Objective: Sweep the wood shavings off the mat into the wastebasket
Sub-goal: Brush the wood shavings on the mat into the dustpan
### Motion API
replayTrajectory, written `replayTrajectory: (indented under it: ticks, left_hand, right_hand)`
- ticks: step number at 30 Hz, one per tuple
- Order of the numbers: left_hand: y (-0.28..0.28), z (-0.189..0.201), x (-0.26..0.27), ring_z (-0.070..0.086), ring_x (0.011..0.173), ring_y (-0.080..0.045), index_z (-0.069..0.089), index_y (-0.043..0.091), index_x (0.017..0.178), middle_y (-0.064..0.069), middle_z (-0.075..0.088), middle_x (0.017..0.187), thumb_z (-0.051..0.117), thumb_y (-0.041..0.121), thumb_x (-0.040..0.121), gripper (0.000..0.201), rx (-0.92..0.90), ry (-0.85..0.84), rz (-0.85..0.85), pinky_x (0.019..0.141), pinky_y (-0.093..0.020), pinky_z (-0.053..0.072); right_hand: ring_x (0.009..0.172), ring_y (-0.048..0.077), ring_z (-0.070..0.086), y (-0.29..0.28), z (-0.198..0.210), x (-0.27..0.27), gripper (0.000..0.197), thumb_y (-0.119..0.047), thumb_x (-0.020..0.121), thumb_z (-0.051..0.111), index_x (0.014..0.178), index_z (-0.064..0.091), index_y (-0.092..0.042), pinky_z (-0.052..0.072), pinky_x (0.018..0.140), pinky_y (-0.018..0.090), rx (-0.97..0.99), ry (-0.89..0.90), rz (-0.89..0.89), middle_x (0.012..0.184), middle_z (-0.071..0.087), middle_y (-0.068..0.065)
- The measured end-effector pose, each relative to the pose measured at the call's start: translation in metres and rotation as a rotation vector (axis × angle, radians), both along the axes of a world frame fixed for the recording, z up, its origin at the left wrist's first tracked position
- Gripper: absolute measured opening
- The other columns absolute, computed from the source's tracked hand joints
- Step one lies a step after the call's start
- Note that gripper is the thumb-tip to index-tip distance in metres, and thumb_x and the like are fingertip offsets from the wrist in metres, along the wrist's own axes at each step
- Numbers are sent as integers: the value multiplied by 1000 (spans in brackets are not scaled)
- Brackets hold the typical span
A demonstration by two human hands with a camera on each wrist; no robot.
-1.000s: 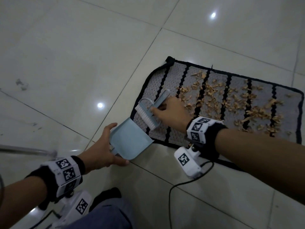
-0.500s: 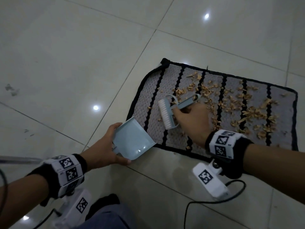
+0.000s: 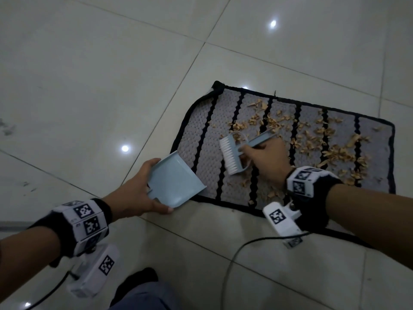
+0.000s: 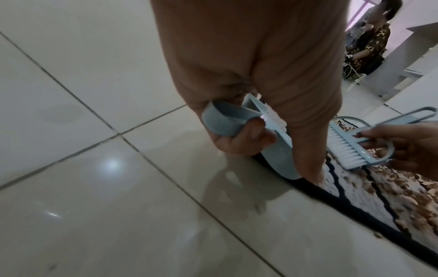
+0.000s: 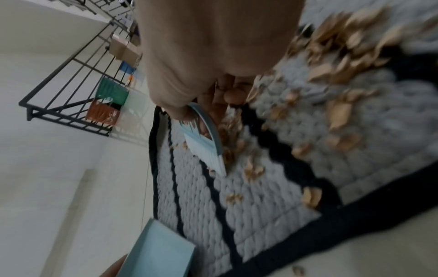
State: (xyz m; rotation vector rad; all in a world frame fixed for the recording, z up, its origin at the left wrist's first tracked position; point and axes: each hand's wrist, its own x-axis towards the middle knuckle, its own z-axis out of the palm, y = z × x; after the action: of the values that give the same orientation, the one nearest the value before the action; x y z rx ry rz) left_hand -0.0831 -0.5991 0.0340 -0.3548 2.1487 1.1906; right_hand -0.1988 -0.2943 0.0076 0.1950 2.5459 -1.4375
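Note:
A grey mat (image 3: pixel 201 139) with black stripes and a black border lies on the tiled floor. Tan wood shavings (image 3: pixel 312 135) are strewn over its middle and right part. My right hand (image 3: pixel 266 157) grips the handle of a light blue brush (image 3: pixel 232 153) with white bristles, held over the mat's left-centre. My left hand (image 3: pixel 138 193) holds a light blue dustpan (image 3: pixel 174 182) at the mat's near left edge, its mouth toward the brush. The left wrist view shows my fingers curled round the dustpan handle (image 4: pixel 222 120) and the brush (image 4: pixel 350 148) beyond. No wastebasket is in view.
Pale glossy floor tiles (image 3: pixel 89 86) surround the mat. A black cable (image 3: pixel 234 260) runs over the floor below my right wrist. My knee (image 3: pixel 143 296) is at the bottom edge. A black wire rack (image 5: pixel 78 97) stands by the wall, and a seated person (image 4: pixel 369 41) is far off.
My right hand has carried the brush from the dustpan's mouth to the right, further onto the mat toward the shavings. The left hand keeps the dustpan at the mat's edge.

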Motion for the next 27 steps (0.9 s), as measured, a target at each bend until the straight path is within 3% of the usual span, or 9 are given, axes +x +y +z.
replayTrajectory:
  ticks: [4,10,12,16,18,20,22,25,27]
  left_hand:
    - [3,0,-11,60,97,-19,16,42,146,3,47,127,96,24,57,121,20,17,1,46,-21,47]
    - [18,4,-20,54,72,-12,16,42,146,5,45,124,94,23,61,117,9,31,-31,47,-21,46]
    - [20,4,-19,53,70,-11,17,42,145,6,45,123,94,22,61,116,12,28,-23,46,-20,45]
    - [20,5,-13,55,75,-10,17,40,146,11,47,116,93,22,62,115,-8,20,-8,45,-18,45]
    - [17,5,-9,55,81,-7,17,39,148,15,47,117,93,23,62,116,-27,23,-10,47,-14,44]
    - [15,4,-7,53,101,-10,14,37,151,12,47,126,94,27,59,122,-35,35,-10,57,-15,47]
    - [13,3,-8,49,114,-12,12,36,154,10,44,132,95,31,56,128,-36,33,-13,65,-17,48]
    - [12,3,-10,53,103,-9,14,38,152,11,45,129,95,30,56,126,-23,28,-14,57,-15,48]
    - [10,1,-12,53,107,-6,15,38,152,15,46,128,96,31,55,127,-19,40,-32,61,-15,49]
  right_hand:
    - [69,15,71,23,9,-7,14,-14,87,70,78,72,-3,61,67,45,-58,31,-65,76,73,4]
    - [64,2,69,-33,22,-22,13,-14,88,69,91,74,-3,56,57,22,-177,122,-22,83,74,4]
    - [69,8,71,-56,16,-33,13,-16,85,71,86,75,-4,60,62,28,-196,122,-49,82,75,5]
    - [73,17,73,-84,1,-39,16,-18,83,74,81,75,-2,62,68,40,-224,-2,1,81,76,8]
    - [72,18,71,-87,-3,-34,18,-18,83,75,79,74,0,61,68,39,-173,-44,43,80,74,8]
    - [71,21,71,-80,-7,-32,19,-17,83,75,78,73,1,61,66,39,-135,-65,11,79,74,10]
    - [68,29,70,-62,-9,-32,25,-19,83,74,77,71,5,60,62,46,-103,-88,-53,75,73,14]
    - [62,21,68,-27,-5,-27,20,-20,84,72,73,71,-4,60,60,39,-25,-92,-155,71,72,6]
    - [61,19,69,-9,5,-18,20,-18,85,72,68,70,-8,60,58,38,-21,-25,-241,73,73,7]
